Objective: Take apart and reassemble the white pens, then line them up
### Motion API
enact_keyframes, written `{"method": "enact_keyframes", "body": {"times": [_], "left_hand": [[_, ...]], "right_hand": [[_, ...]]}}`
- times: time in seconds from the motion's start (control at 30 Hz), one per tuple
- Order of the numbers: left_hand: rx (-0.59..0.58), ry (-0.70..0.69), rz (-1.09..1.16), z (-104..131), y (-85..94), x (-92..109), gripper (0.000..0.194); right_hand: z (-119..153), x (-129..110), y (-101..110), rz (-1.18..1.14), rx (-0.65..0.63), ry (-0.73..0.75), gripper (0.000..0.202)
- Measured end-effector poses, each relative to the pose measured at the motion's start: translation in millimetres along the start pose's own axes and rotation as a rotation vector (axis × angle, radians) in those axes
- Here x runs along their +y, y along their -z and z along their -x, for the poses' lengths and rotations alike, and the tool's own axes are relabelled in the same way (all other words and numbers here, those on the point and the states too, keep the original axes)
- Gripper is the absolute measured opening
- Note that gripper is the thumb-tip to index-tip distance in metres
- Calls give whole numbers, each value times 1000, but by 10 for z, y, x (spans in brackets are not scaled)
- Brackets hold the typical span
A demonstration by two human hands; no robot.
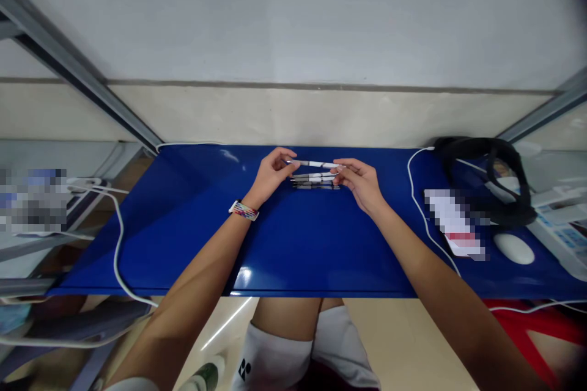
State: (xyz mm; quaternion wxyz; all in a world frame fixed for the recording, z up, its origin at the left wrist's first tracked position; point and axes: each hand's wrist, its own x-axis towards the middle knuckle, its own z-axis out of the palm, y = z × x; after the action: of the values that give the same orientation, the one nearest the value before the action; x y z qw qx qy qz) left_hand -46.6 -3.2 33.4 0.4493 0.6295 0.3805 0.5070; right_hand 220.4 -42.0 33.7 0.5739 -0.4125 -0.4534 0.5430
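Between my two hands stretches a white pen, lying nearly level just beyond several other pens. My left hand pinches its dark-tipped left end between thumb and fingers. At its other end, my right hand grips it with the fingertips. Closer to me, white-and-grey pens lie side by side on the blue tabletop, with a darker pen nearest. The right fingers cover the right ends of these pens; whether they touch them I cannot tell. A patterned band circles my left wrist.
Toward the right are a black headband-like object, a blurred-out flat item and a white mouse. White cables run along the right side and over the left edge. Metal posts flank the table before a wall.
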Motion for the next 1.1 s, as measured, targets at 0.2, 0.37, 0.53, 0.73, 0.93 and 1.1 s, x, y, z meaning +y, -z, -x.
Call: {"method": "enact_keyframes", "body": {"times": [0.2, 0.37, 0.53, 0.73, 0.93, 1.1], "left_hand": [[-19, -69, 2, -2, 1, -7, 46], [-46, -29, -13, 10, -22, -7, 34], [-28, -113, -115, 28, -37, 29, 41], [-38, 3, -62, 28, -33, 37, 31], [-22, -65, -88, 26, -21, 12, 33], [-69, 29, -46, 34, -43, -2, 28]], "right_hand": [[-1, 9, 11, -6, -1, 12, 33], [6, 7, -6, -1, 4, 2, 33], [8, 12, -2, 6, 5, 4, 33], [3, 4, 4, 8, 9, 3, 35], [-3, 9, 8, 15, 29, 3, 36], [-1, 14, 5, 15, 22, 13, 35]]}}
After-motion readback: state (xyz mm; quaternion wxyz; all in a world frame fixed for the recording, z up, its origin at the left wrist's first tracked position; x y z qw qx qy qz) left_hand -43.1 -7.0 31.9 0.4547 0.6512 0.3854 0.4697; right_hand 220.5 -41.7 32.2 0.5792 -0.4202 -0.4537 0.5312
